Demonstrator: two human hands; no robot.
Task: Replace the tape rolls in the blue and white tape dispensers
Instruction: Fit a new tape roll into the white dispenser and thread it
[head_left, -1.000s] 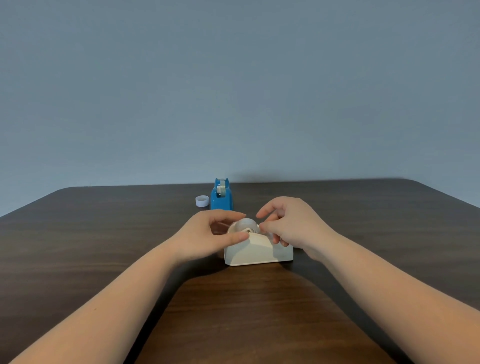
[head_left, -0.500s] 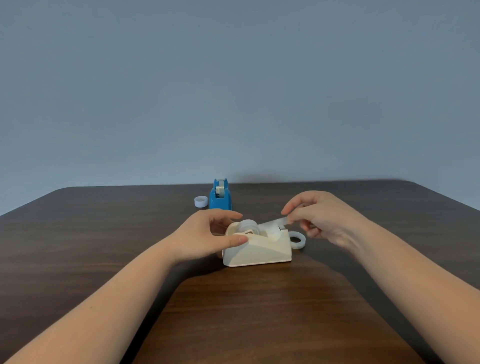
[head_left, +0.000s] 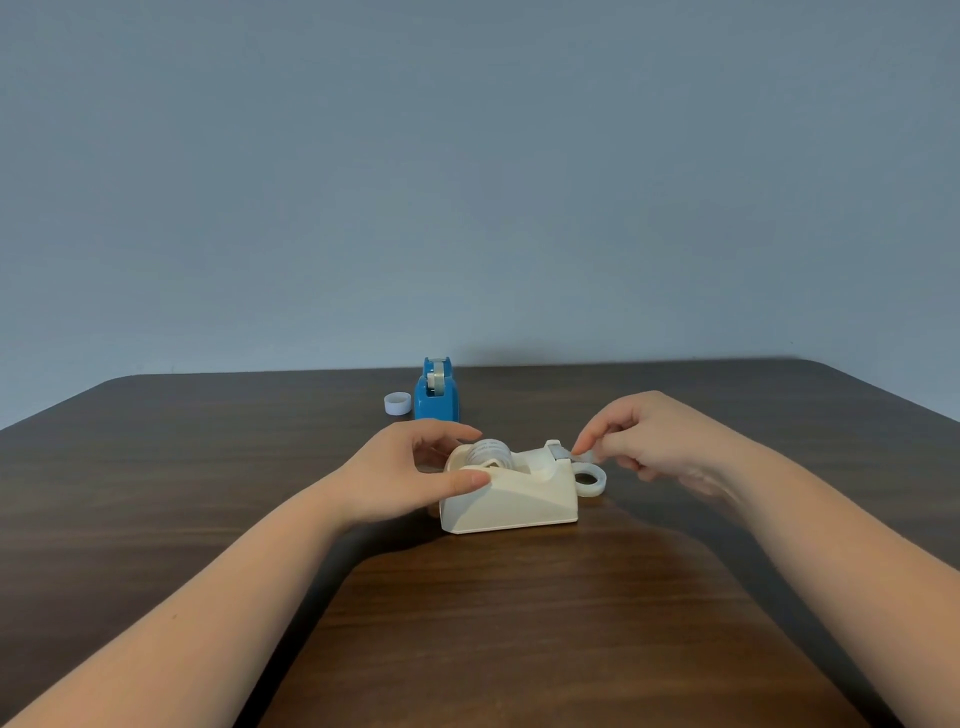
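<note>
A: White dispenser (head_left: 511, 493) at table (head_left: 519, 623) centre, braced by left hand (head_left: 410, 475), fingers clasping its rear; right hand (head_left: 649, 441) pinching tape end (head_left: 584, 457) at cutter.

B: Best pulled taut, then pressed down across blade. Blue dispenser (head_left: 436, 395) behind, untouched.

Words to read: none.
Tape roll (head_left: 488, 451) in the white dispenser (head_left: 511, 501): tiny print, too blurry to read.

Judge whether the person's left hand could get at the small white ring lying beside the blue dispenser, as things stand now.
Probably yes. The small white ring lies in the open on the table, left of the blue dispenser, with nothing between it and the left hand. That hand would first have to let go of the white dispenser.
</note>
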